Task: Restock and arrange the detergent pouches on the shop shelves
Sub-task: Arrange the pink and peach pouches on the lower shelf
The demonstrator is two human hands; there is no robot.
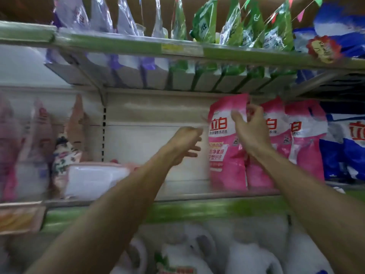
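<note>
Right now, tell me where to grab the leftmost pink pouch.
Pinch the pink pouch by its flat top seal, coming from the front-left. It stands upright, a second pouch sits against its right side, and its left edge has no neighbour. The right hand is at its top right corner.

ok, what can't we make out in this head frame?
- Head view: right hand covers the top corner of the leftmost pink pouch; grip unclear.
- Goods at far left: motion blur, unidentifiable.
- White containers below: blurred, cut by the bottom edge.
- Shelf-edge label text: too blurred.
</note>
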